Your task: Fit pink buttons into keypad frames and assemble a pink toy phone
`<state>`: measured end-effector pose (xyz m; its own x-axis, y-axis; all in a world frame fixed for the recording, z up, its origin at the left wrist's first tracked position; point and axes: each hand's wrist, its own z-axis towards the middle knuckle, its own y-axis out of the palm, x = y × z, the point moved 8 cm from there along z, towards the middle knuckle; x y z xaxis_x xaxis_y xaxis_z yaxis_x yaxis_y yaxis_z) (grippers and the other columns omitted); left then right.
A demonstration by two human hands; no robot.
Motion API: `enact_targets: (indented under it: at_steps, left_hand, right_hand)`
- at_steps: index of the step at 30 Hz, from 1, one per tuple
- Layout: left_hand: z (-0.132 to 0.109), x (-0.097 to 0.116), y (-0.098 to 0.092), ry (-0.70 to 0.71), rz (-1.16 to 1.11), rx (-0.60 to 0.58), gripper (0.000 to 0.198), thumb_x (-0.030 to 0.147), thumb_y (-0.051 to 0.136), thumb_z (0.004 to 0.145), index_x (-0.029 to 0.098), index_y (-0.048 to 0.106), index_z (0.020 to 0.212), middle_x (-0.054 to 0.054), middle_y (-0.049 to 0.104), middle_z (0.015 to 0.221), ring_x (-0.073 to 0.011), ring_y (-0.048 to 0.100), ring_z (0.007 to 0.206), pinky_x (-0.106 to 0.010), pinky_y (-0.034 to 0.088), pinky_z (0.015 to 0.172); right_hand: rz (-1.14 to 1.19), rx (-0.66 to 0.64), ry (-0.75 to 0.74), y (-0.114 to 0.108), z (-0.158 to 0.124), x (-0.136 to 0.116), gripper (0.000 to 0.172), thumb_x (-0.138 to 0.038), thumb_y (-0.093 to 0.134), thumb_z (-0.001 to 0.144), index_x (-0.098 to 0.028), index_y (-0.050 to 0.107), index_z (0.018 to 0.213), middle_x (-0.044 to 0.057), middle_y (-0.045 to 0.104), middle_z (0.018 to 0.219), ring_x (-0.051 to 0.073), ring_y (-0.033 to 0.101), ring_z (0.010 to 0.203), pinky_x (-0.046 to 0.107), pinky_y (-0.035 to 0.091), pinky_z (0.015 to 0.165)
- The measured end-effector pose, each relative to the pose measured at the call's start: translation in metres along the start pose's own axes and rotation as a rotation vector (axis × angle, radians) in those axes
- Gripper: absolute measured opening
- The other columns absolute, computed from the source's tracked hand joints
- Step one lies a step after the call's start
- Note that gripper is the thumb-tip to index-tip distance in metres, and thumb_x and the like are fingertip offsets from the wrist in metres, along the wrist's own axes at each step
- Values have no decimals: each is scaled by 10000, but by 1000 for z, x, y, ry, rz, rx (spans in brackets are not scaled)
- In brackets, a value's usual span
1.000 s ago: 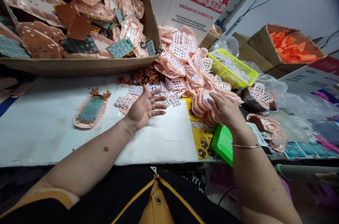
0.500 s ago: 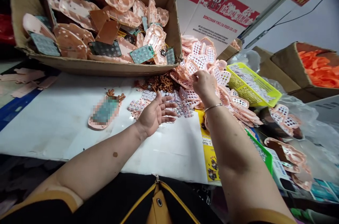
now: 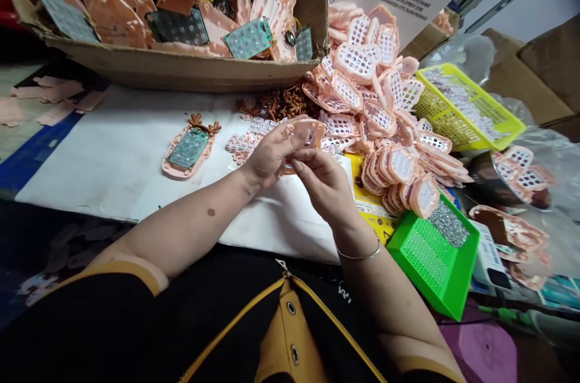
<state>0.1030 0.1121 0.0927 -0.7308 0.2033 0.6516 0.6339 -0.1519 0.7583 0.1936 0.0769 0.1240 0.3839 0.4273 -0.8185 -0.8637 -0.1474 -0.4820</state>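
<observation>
Over a white worktop [image 3: 136, 186], a person holds a pink plastic shell [image 3: 312, 128] in front of their body. The left hand [image 3: 269, 156] grips it, thumb across the top, apparently to steady it. The right hand [image 3: 321, 180] has bent fingers gathered at the shell's near edge; whether they pinch it or only touch it cannot be told. Loose small keys [image 3: 240, 144] lie just beyond the left hand, and a heap of similar shells [image 3: 356, 96] lies farther right, seemingly kept within easy reach. A shell with a green circuit board [image 3: 189, 148] lies flat to the left, apart from the hands, perhaps to leave room between. A green basket [image 3: 419, 250] of metal bits sits at right.
</observation>
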Motion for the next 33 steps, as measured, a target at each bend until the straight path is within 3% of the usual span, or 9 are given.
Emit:
enact_targets:
  at_steps: [2,5,13,16,19,21,23,28,33]
  left_hand:
    - [4,-8,-5,-84,-56,45,252,347,644,870,175,672,1052,-53,726,900,-192,703,866,-373,534,906]
    - [7,-14,-10,-158,-180,100,280,347,532,927,172,656,1107,-64,731,863,-201,702,783,-411,556,855]
    - [-8,-8,11,-244,-212,-78,418,250,573,892,177,578,1304,-58,739,886,-165,696,715,-390,526,883]
    - [-3,-1,-1,-216,-171,40,487,416,610,883,191,552,1311,-84,723,979,-210,705,834,-436,531,898]
    - [4,6,-18,-166,-120,225,651,681,541,851,197,544,1287,-116,688,1095,-281,680,991,-457,546,870]
    - [8,8,-20,-153,-131,255,729,780,404,857,204,545,1281,-110,665,1136,-317,653,1082,-459,547,859]
    - [9,8,-17,-171,-151,229,783,821,302,857,209,556,1275,-99,658,1137,-332,641,1113,-461,546,851]
    - [8,4,-11,-211,-138,184,843,871,309,801,210,599,1235,-119,687,1090,-309,660,1056,-410,568,803]
    - [9,0,-15,-188,-102,168,820,872,313,797,251,598,1251,-89,712,1068,-253,678,998,-335,573,765]
  right_hand:
    - [209,59,70,-4,-5,10,209,-417,612,915,-238,622,1022,53,745,994,175,717,911,381,593,878]
    - [388,201,130,-25,-8,26,183,-398,649,888,-259,633,1005,16,754,901,167,729,824,388,608,847]
    - [224,142,-14,-29,5,21,332,-474,437,977,-302,612,1200,62,724,1058,201,707,952,422,601,845]
    - [112,206,-54,-45,7,32,303,-402,445,986,-332,627,1218,33,728,999,183,710,890,395,606,785]
    - [-258,30,-153,-40,8,45,266,-270,507,949,-294,716,1112,55,743,1075,203,699,991,437,580,873]
    - [-487,-166,-243,-23,4,56,286,-203,498,938,-259,749,1063,85,741,1157,225,672,1093,467,546,939]
    - [-591,-247,-306,-12,0,64,324,-157,471,941,-246,751,1077,92,748,1159,224,667,1096,462,533,950]
    - [-591,-31,-306,-19,-1,63,279,-212,507,953,-242,749,1088,93,760,1016,206,684,911,402,556,804]
    - [-430,326,-287,-47,-4,31,158,-253,622,914,-264,746,1012,42,743,917,168,696,814,337,569,717]
